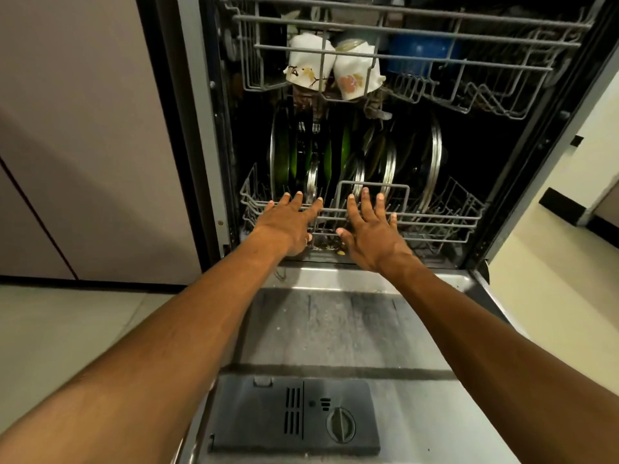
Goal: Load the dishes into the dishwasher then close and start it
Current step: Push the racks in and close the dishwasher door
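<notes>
Lying flat and bare between the forearms: the open dishwasher door (335, 323), giving free passage up to the tub, with only the low detergent dispenser (294, 416) sitting on it near the camera. Blocking the way at the tub mouth: the front rail of the lower rack (435, 222), with the left hand (284, 226) and the right hand (371, 236) spread open against it. Standing upright and close together behind the rail: plates (284, 155) and glass lids (432, 152), leaving only narrow slots. Hanging low above them: the upper rack (402, 51) with two floral cups (308, 65). Staying open: the rack's right end.
</notes>
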`<action>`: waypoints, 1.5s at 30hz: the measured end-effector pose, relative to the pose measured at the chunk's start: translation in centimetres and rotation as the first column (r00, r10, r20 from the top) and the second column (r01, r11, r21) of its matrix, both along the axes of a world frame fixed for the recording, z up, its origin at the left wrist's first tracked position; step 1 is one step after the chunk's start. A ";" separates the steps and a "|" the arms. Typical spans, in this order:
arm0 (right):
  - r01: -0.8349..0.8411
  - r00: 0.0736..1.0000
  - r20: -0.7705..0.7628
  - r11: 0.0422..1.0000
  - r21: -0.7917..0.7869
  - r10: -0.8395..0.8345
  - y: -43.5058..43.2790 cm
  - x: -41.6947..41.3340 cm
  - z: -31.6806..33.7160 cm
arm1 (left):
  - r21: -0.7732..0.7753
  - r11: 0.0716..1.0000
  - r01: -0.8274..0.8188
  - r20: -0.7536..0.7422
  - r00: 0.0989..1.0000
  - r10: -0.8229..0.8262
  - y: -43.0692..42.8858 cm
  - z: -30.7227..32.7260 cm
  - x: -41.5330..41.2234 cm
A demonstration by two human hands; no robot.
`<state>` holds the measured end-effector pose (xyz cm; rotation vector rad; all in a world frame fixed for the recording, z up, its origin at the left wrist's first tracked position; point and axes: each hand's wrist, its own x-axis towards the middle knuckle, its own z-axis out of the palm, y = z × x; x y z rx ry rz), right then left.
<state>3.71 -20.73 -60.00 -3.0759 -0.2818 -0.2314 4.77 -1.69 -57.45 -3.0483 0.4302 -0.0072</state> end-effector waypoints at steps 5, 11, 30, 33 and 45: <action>0.001 0.999 0.043 0.999 -0.039 0.001 0.0 0.4 -0.9 | 0.010 1.000 0.020 0.023 1.000 -0.020 0.4 -0.2 0.8; 0.011 1.000 -0.008 0.997 -0.071 -0.011 0.3 0.3 0.0 | 0.013 0.999 0.041 -0.003 0.999 -0.041 0.7 -0.1 0.5; 0.128 0.983 -0.120 0.988 -0.089 -0.138 2.4 -2.9 2.4 | -0.123 0.992 0.028 -0.090 0.995 -0.040 2.2 -0.5 -13.4; 0.178 0.976 -0.138 0.982 0.057 -0.169 2.9 -6.1 1.1 | -0.143 0.990 0.005 -0.076 0.997 -0.016 3.2 -0.7 -14.9; 0.039 0.965 -0.261 0.988 0.151 0.002 -2.8 -28.6 -5.2 | -0.154 0.972 0.175 -0.168 0.965 -0.201 8.0 -6.0 -31.0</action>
